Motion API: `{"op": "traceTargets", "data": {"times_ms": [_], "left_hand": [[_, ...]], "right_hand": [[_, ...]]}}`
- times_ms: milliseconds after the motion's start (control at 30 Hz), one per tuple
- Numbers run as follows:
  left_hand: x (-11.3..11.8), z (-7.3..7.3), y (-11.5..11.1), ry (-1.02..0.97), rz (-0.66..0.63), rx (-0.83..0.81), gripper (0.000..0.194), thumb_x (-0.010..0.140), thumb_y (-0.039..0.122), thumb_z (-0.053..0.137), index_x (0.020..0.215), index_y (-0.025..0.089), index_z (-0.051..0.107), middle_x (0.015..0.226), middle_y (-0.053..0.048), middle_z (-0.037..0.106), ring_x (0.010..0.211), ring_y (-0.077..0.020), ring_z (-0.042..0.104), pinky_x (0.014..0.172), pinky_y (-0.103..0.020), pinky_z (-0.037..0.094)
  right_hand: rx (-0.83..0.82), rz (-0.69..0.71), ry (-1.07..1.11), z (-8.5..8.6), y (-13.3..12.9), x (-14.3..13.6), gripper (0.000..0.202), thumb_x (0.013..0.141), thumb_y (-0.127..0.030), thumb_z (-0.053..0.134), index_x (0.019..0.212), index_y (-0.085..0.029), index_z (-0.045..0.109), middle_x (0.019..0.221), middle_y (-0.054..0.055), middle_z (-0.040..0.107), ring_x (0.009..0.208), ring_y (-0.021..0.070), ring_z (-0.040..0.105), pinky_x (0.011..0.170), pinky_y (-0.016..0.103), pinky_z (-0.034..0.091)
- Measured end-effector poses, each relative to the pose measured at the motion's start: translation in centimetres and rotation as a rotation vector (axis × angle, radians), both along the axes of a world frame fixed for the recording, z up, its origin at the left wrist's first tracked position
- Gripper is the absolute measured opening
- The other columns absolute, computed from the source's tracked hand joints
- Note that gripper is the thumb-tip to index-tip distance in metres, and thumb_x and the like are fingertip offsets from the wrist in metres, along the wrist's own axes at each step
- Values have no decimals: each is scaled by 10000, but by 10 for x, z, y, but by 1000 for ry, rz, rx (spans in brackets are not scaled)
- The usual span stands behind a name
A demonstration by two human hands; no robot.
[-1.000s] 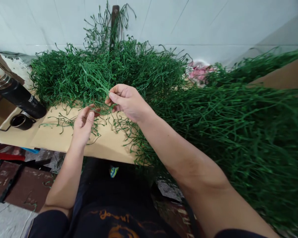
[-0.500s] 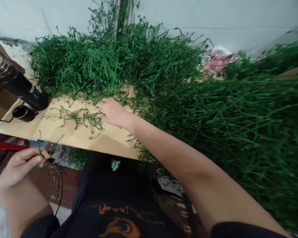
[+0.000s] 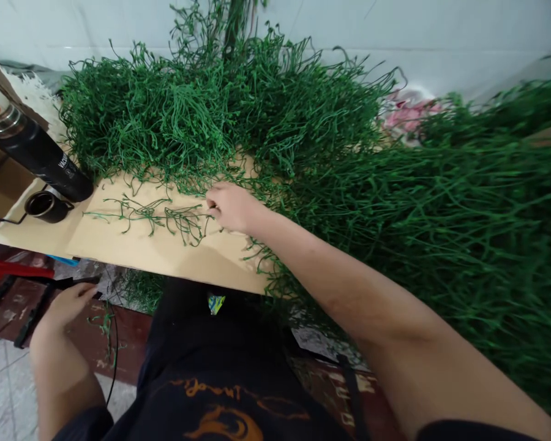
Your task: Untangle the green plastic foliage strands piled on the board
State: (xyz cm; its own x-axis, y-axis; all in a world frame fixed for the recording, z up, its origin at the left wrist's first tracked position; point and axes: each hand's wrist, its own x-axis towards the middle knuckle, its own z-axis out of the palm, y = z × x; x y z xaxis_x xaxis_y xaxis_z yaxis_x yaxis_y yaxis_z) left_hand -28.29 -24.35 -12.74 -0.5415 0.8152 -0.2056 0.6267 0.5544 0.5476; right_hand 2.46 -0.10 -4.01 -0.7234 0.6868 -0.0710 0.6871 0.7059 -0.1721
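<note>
Over the cardboard sheet (image 3: 165, 262), my right hand (image 3: 232, 207) has its fingers curled together at the right end of a small row of loose green stems (image 3: 179, 219). Whatever it pinches is too small to make out. My left hand (image 3: 71, 303) is low at the left, beyond the cardboard's front edge and above a dark red bench (image 3: 128, 337). Its fingers are apart, and no stem shows in it. A big heap of green stems (image 3: 179, 116) lies behind the row, and a larger mass of stems (image 3: 431, 226) spreads to the right of my right forearm.
A black vacuum flask (image 3: 37, 150) leans at the left beside a dark cup (image 3: 48, 206). Pink and white cloth (image 3: 408, 116) lies at the back, by the white wall (image 3: 441, 30). A few green scraps (image 3: 105, 327) are on the bench.
My right hand has shifted right and its fingers have closed more. The green piece in my left hand is gone from it, and that hand has opened and moved slightly right.
</note>
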Motion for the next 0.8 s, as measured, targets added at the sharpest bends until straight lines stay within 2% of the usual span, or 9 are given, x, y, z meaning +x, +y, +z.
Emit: {"op": "traceTargets", "data": {"times_ms": [100,233,300,367,433,467,600,700,800], "left_hand": [[0,14,8,81,19,-62,169,703,441,598,667,294,673,685,49,733,744,-235,665,708,-339,495],[23,46,23,74,96,108,162,760,403,548,731,287,657,645,63,690,709,-187,638,741,-310,479],[40,57,34,86,127,262,169,772,388,539,726,272,654,606,58,645,659,-162,611,712,-292,475],[57,61,51,97,120,425,192,783,384,530,738,247,657,624,39,633,656,-152,601,685,-285,473],[72,60,71,114,51,547,216,787,378,525,768,212,661,715,1,661,703,-159,612,678,-288,479],[79,58,82,143,-31,571,223,790,371,525,812,198,665,804,-23,677,764,-167,617,694,-292,484],[93,42,122,254,-262,532,288,806,357,506,969,177,661,990,-89,653,947,-212,595,825,-356,497],[100,32,141,276,-356,438,310,795,320,520,1037,169,642,1032,-108,642,1021,-244,574,927,-422,464],[113,32,154,280,-413,471,304,807,308,514,1048,168,636,1091,-111,631,1080,-251,555,984,-436,430]], "right_hand": [[23,-146,-89,14,-3,21,219,843,-182,457,936,-108,642,987,164,646,919,256,607,777,355,440],[102,-317,-89,29,-9,31,209,813,-255,561,883,-93,674,1007,224,629,945,330,584,762,435,445],[166,-279,1,30,-12,22,218,804,-264,589,896,-91,684,1045,220,618,1021,349,544,823,476,434],[171,-142,78,24,-16,2,245,842,-270,541,918,-92,691,1047,191,628,1065,332,522,876,467,425],[87,8,100,13,-20,-25,304,871,-304,495,954,-87,692,1036,175,642,1065,308,533,880,420,440],[29,42,81,6,-21,-39,324,864,-318,502,975,-78,689,1037,182,646,1065,308,541,865,400,452],[-78,0,32,-11,-19,-70,319,814,-218,520,1054,-61,661,1096,212,642,1030,293,591,807,353,469],[-157,-19,32,-9,-7,-58,269,779,-186,528,996,-112,667,1020,157,685,907,243,634,711,296,448],[-172,-106,148,0,7,-31,231,768,-204,527,950,-154,659,959,91,694,846,193,620,670,260,404]]}}
